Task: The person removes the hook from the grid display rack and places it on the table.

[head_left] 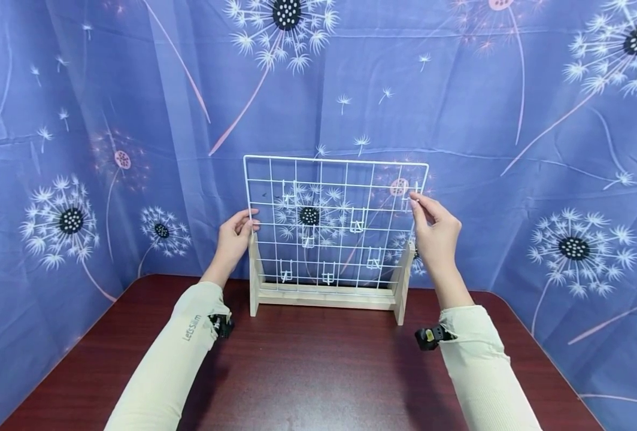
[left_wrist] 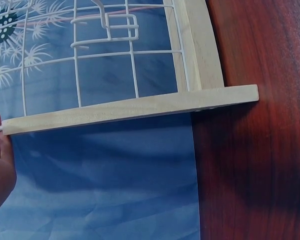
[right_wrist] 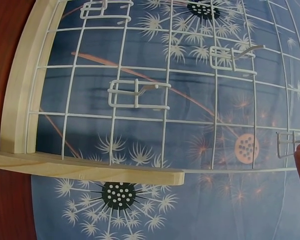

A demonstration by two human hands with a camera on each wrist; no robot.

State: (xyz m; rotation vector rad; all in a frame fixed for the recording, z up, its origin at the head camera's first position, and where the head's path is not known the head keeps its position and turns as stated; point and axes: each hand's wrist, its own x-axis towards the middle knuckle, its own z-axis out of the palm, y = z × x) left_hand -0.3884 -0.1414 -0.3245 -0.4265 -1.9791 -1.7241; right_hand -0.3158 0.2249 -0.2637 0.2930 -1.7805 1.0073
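A white wire grid panel (head_left: 336, 160) stands upright in a pale wooden stand (head_left: 326, 300). My left hand (head_left: 233, 239) grips the panel's left edge wire, thumb in front, just above the stand's left upright (left_wrist: 132, 108). At the panel's upper right, my right hand (head_left: 438, 234) pinches a white wire hook (right_wrist: 284, 145) between thumb and fingertips, and the hook lies against the grid. Several more wire hooks hang across the grid, among them one right of centre (head_left: 357, 226), one low on the right (head_left: 374, 263) and one low on the left (head_left: 286, 275).
The stand rests near the back of a dark red-brown wooden table (head_left: 318, 371). Blue curtains (head_left: 200, 137) with dandelion prints hang behind it and along both sides. Each sleeve carries a small black wrist camera, such as the right one (head_left: 429, 337).
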